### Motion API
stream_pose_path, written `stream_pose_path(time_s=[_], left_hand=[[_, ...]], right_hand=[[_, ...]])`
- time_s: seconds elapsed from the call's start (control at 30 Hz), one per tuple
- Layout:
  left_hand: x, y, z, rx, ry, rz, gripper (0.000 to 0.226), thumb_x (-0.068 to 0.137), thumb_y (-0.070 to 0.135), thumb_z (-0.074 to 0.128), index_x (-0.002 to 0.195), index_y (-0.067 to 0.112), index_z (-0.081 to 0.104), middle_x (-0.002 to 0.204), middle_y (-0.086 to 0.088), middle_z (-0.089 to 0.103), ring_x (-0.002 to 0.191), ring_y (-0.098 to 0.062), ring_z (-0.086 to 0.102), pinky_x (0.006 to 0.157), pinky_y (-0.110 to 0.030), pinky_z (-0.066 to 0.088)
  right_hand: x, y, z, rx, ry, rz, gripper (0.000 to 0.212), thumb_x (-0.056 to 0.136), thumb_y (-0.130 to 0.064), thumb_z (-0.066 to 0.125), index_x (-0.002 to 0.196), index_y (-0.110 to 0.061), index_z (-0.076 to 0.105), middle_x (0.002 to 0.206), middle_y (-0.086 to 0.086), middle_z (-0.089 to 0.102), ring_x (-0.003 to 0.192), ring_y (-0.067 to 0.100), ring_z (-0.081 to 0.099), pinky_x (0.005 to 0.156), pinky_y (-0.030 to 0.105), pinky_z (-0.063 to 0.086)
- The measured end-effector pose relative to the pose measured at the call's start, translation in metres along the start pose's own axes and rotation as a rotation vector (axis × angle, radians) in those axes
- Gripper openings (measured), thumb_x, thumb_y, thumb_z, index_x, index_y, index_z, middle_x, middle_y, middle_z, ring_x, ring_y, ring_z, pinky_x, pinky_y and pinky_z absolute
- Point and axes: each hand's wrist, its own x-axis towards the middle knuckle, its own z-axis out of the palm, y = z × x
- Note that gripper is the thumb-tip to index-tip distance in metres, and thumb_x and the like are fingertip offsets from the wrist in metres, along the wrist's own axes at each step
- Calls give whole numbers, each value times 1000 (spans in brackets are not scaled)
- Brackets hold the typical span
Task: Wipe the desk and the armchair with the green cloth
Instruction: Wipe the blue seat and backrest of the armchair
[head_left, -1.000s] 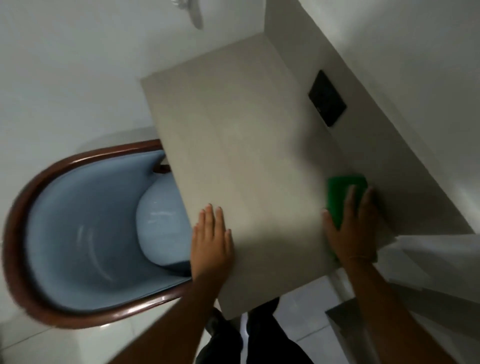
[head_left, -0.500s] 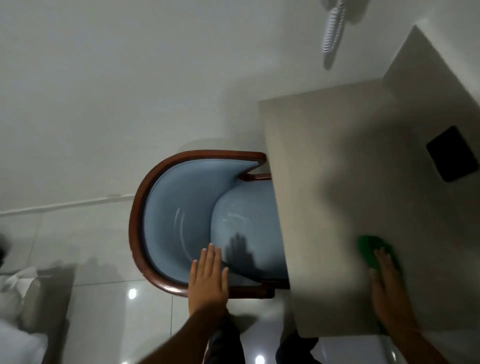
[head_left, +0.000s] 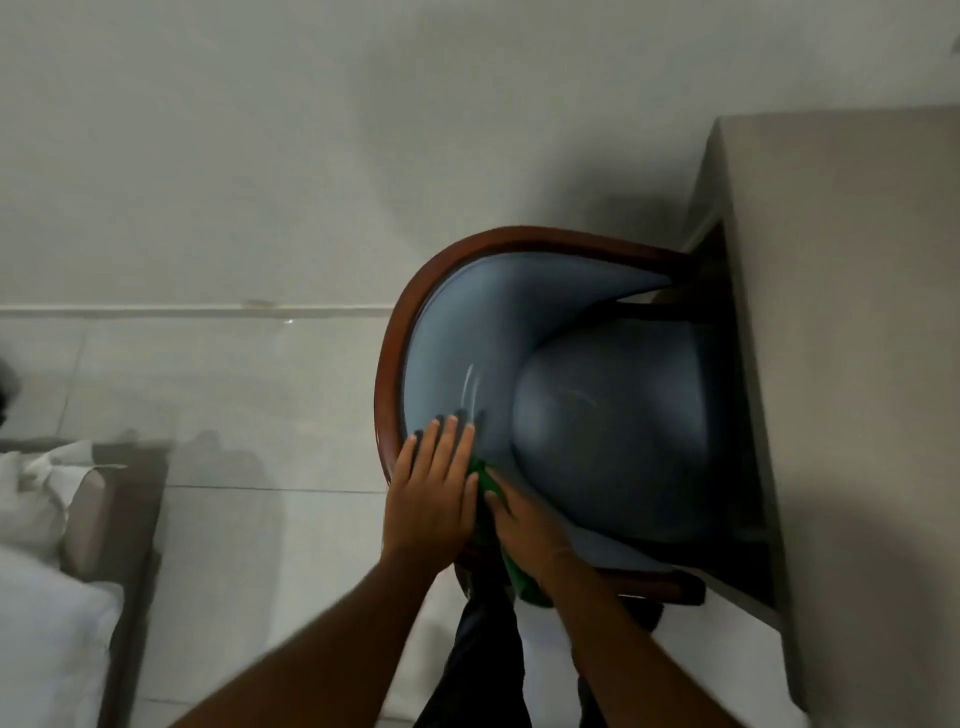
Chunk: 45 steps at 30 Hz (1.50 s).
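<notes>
Left hand (head_left: 430, 496): flat and spread, fingers together, laid on the wooden rim (head_left: 387, 364) and the blue padding (head_left: 467, 332) at the near curve of the armchair (head_left: 587, 415); grasping nothing, only pressing.
Right hand (head_left: 524, 525): palm down just beside the left one, pressed on the green cloth (head_left: 485, 480); fingers bent over the cloth, but real grip or simple pressing cannot be told.
Cloth: mostly hidden under the right hand, on the inner side of the chair back near the rim; one green part visible between the two hands, another under the wrist near the lower rim.
Chair: pushed partly under the desk (head_left: 841, 338), seat (head_left: 613, 431) in shadow, far arm touching or very near the desk edge, cannot tell which.
Step in hand: probably wiping of the chair back, only begun; desk surface bare.
Risk, cloth slipping: folded cloth held by pressure alone on smooth curved padding; possible to bunch or to fall onto the seat or the floor (head_left: 234, 405) on a fast stroke.
Risk, missed areas: the part of the seat below the desk dark and hard to reach; likely to stay unwiped without pulling the chair out.
Risk, chair moving: hard push on the rim on a glossy tiled floor; possible slide of the chair against the desk edge, and a knock of wood on wood.
Risk, hands colliding: both hands very close; left fingers (head_left: 441, 441) in the path of a stroke toward the left.
Risk, view: picture blurred by motion; fine dirt or streaks not possible to judge.
</notes>
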Motion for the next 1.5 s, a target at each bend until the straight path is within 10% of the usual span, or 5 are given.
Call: stream_pose_path(time_s=[0.23,0.57,1.07,1.3,1.5], left_hand=[[68,-31,-18,32,81,34,66,107,34,37,169,15,26,173,-13,39,162,-33,33,134,-54,19],[82,-36,-25,-135,79,-54,63,105,40,32,167,26,33,174,-1,38,166,-21,23,137,-50,4],[89,-39,-24,-170,101,-58,83,93,37,37,172,23,14,180,0,23,167,-17,15,136,-54,10],[86,-38,-24,-165,77,-89,92,87,36,41,172,26,7,181,0,20,168,-18,13,137,-52,8],[88,-37,-24,-159,81,-86,92,88,37,40,172,25,6,181,0,19,168,-18,11,136,-54,10]], right_hand=[[47,-24,13,22,-86,-90,64,111,-55,25,167,-39,0,177,-13,0,163,15,3,133,44,9],[67,63,-37,-131,-308,269,63,109,-60,22,166,-41,3,176,-10,5,162,18,15,133,42,9],[234,-109,-12,433,572,-171,64,114,-27,25,167,-12,-7,176,11,-14,163,22,-11,131,33,-7],[178,15,10,230,29,250,65,115,-40,20,167,-15,-10,176,6,-13,164,22,-5,134,42,-1],[100,31,20,129,-156,102,66,110,-51,28,164,-40,-9,177,-8,-6,163,15,3,134,40,6]])
